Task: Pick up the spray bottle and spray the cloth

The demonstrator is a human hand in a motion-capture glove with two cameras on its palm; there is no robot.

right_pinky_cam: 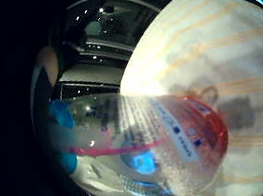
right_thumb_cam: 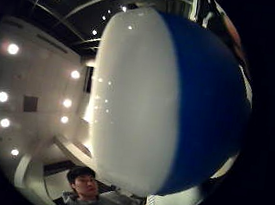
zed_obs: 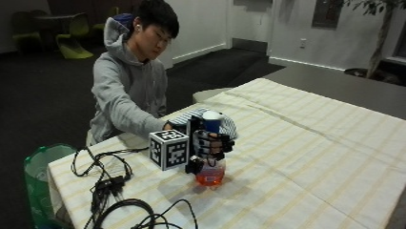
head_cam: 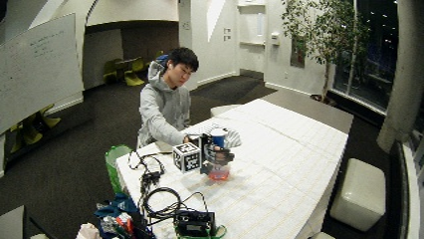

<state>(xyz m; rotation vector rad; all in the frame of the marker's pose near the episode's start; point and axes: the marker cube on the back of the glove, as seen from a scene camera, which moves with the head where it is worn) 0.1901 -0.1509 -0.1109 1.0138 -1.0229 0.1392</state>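
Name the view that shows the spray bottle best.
The outside view: the whole bottle stands on the table, held by the gloved hand. The little-finger palm view shows its clear body and red base close up, the thumb palm view only its blue-and-white head, the wide view shows it small.

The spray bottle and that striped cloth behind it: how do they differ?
The spray bottle stands upright, gripped by the gloved right hand; the cloth lies crumpled and untouched. The bottle is clear with orange liquid and a blue-white top; the cloth is striped. Both sit on the table.
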